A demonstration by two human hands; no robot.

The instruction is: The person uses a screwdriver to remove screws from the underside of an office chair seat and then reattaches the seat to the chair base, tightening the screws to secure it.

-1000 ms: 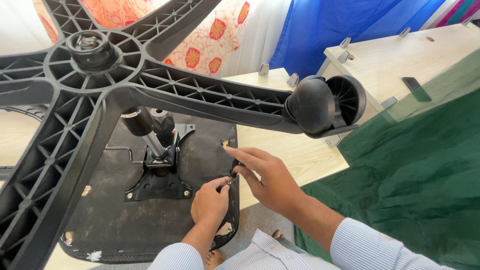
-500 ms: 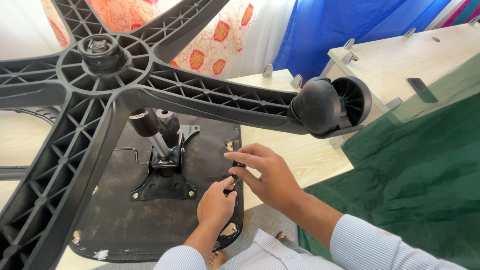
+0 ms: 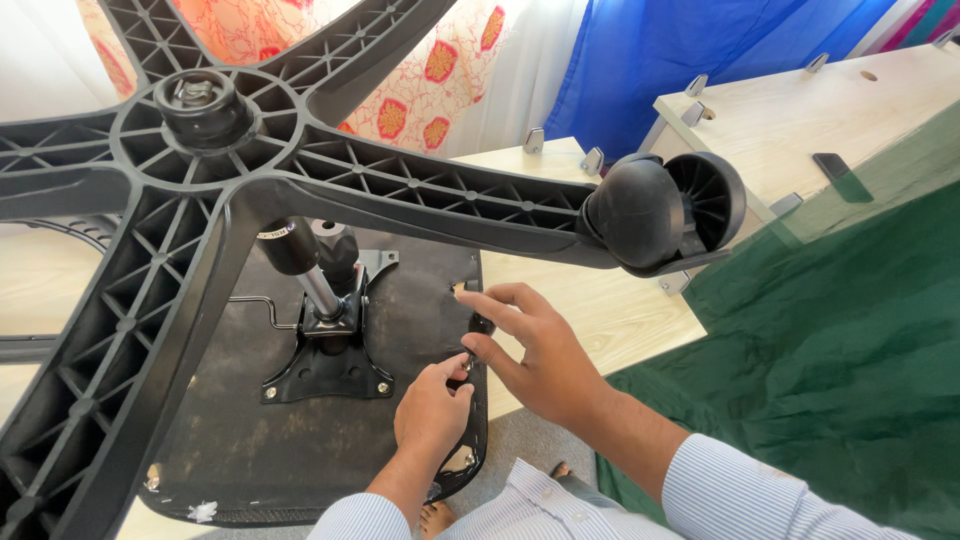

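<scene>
An office chair lies upside down, its black seat underside (image 3: 250, 450) facing me. The black star base (image 3: 200, 200) looms close above, with a caster wheel (image 3: 665, 210) at the end of one leg. My left hand (image 3: 432, 410) pinches a small fastener at the black armrest bracket (image 3: 478, 330) on the seat's right edge. My right hand (image 3: 535, 350) curls around the same bracket just above, fingers touching it. The metal tilt mechanism (image 3: 325, 355) with its gas cylinder (image 3: 305, 265) sits left of my hands.
The seat rests on a light wooden table (image 3: 590, 310). A green cloth (image 3: 840, 370) covers the right side, a second wooden panel (image 3: 790, 120) with metal brackets stands behind it, and blue and floral fabrics hang at the back. My bare foot (image 3: 435, 518) shows below.
The view has shifted slightly, so the chair base sits lower in frame. Both hands stay at the bracket; my left fingers have turned a little at the fastener.
</scene>
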